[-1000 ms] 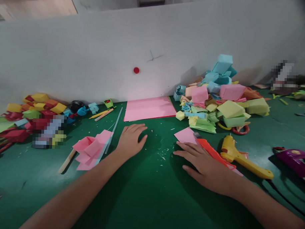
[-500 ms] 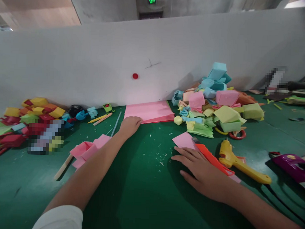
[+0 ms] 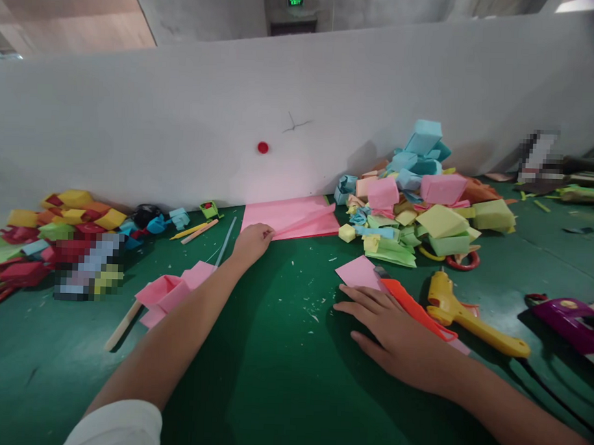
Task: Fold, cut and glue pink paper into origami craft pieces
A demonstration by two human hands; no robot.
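My left hand (image 3: pixel 251 242) reaches forward to a stack of pink paper sheets (image 3: pixel 290 217) lying against the white wall. Its fingers pinch the near left corner of the top sheet, which lifts slightly off the stack. My right hand (image 3: pixel 395 333) lies flat on the green table (image 3: pixel 282 378), fingers spread, next to a small pink paper square (image 3: pixel 359 272) and an orange utility knife (image 3: pixel 411 307). It holds nothing.
A yellow glue gun (image 3: pixel 469 313) lies right of the knife. A heap of folded paper boxes (image 3: pixel 424 201) sits at the back right, another heap (image 3: pixel 57 230) at the left. Folded pink paper (image 3: pixel 170 291), a wooden stick (image 3: pixel 122 325) and a purple tool (image 3: pixel 571 320) also lie about.
My left hand went forward from the table's middle to the pink stack and pinched the top sheet's corner, which now lifts. My right hand stayed put.
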